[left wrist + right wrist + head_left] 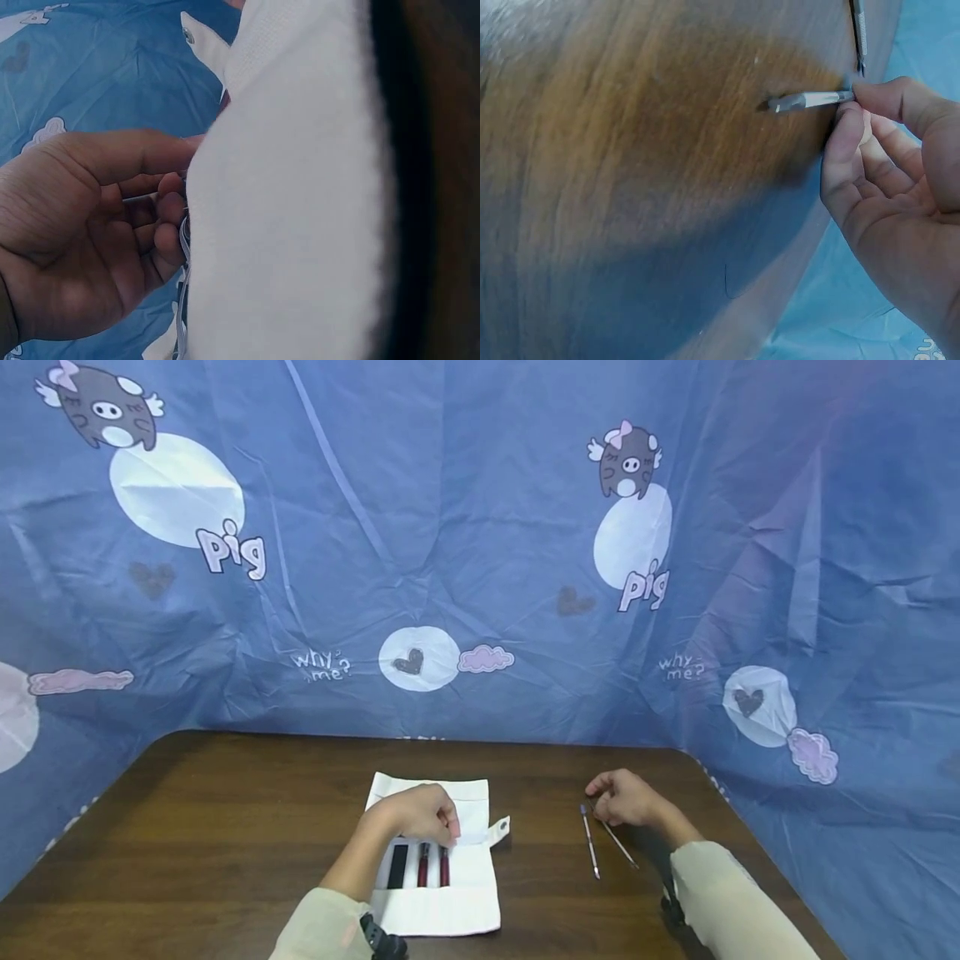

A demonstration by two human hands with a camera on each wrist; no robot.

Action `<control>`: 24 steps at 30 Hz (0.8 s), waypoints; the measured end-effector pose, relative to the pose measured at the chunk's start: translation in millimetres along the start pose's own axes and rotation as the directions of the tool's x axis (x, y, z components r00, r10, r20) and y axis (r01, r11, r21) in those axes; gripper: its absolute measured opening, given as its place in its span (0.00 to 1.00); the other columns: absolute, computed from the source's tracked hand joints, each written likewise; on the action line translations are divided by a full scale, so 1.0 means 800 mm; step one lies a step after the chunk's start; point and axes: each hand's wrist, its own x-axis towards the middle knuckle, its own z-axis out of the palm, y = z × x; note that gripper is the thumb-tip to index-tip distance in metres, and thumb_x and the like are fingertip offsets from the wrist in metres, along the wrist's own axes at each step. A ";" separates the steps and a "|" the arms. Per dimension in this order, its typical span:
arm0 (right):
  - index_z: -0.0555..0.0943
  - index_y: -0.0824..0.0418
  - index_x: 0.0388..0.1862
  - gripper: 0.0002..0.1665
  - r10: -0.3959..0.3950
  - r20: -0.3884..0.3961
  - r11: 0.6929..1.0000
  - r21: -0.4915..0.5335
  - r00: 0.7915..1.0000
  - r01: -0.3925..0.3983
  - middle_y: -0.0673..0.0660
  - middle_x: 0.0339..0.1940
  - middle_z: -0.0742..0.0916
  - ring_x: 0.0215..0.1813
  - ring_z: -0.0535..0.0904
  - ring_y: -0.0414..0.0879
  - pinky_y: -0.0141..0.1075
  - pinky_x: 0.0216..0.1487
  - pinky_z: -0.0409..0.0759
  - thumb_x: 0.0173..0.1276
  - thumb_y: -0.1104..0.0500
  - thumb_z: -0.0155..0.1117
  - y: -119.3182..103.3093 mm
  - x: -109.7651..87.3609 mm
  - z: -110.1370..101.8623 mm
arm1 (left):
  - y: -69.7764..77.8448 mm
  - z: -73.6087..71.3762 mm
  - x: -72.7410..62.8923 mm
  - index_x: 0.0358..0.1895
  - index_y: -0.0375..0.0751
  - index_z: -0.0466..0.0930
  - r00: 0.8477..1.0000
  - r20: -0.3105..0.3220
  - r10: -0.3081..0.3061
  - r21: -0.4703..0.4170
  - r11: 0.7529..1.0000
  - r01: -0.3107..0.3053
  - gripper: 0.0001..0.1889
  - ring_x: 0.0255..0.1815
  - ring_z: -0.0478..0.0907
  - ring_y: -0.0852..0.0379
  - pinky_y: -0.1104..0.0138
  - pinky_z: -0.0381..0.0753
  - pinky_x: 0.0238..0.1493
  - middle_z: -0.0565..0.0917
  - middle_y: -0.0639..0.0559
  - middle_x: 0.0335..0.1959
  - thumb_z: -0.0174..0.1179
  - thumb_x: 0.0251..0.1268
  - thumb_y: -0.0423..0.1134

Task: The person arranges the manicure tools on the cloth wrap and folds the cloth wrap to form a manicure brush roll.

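Right hand (626,797) pinches a tool (810,100), best lifted gently off the desk (225,827); left hand (420,812), its hold unclear, should steady the pouch (450,912).

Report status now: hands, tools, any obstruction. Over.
Left hand at open white fabric case, grip unclear. Right hand pinching slim silver metal tool. Second slim silver tool lying on brown wooden table. No obstruction visible.

Wht pouch (438,912), tool (590,843) on tbl (225,827)
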 end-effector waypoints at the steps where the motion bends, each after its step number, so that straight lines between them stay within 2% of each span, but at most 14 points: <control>1: 0.78 0.77 0.48 0.22 -0.004 0.006 1.000 0.006 1.000 0.004 0.52 0.24 0.80 0.27 0.76 0.42 0.34 0.27 0.79 0.51 0.78 0.58 0.000 0.000 0.000 | -0.001 0.000 0.000 0.28 0.42 0.86 1.000 -0.002 0.000 0.001 1.000 0.000 0.04 0.24 0.69 0.61 0.68 0.67 0.28 0.76 0.58 0.19 0.72 0.56 0.31; 8: 0.76 0.78 0.52 0.22 -0.028 0.037 0.997 0.072 0.999 0.025 0.53 0.25 0.78 0.26 0.74 0.43 0.35 0.27 0.78 0.56 0.77 0.55 -0.002 -0.003 -0.006 | -0.002 0.002 0.001 0.26 0.42 0.86 0.998 -0.019 0.052 0.004 0.999 -0.052 0.06 0.24 0.68 0.62 0.69 0.67 0.28 0.76 0.60 0.18 0.68 0.58 0.28; 12: 0.75 0.78 0.55 0.23 -0.027 0.037 0.991 0.134 0.999 0.022 0.53 0.26 0.77 0.28 0.74 0.44 0.39 0.30 0.81 0.58 0.76 0.55 -0.003 -0.003 -0.011 | -0.002 0.001 0.001 0.26 0.42 0.86 0.999 -0.024 0.042 0.008 0.999 -0.041 0.06 0.23 0.68 0.62 0.68 0.67 0.28 0.76 0.59 0.18 0.68 0.58 0.28; 19: 0.72 0.82 0.58 0.25 -0.063 0.040 0.977 0.207 0.997 0.053 0.54 0.27 0.80 0.29 0.76 0.44 0.37 0.30 0.82 0.59 0.76 0.56 -0.009 0.006 -0.020 | -0.003 0.001 0.001 0.26 0.44 0.85 0.999 -0.023 0.042 0.030 0.999 -0.041 0.07 0.25 0.69 0.62 0.67 0.69 0.30 0.76 0.59 0.19 0.69 0.59 0.30; 24: 0.72 0.82 0.58 0.24 -0.088 0.038 0.972 0.222 0.995 0.078 0.58 0.30 0.83 0.30 0.79 0.45 0.39 0.32 0.84 0.62 0.75 0.57 -0.033 0.016 -0.021 | -0.003 0.003 0.000 0.26 0.45 0.84 0.999 -0.015 0.032 0.040 0.999 -0.032 0.08 0.25 0.69 0.61 0.67 0.69 0.30 0.76 0.59 0.19 0.68 0.61 0.31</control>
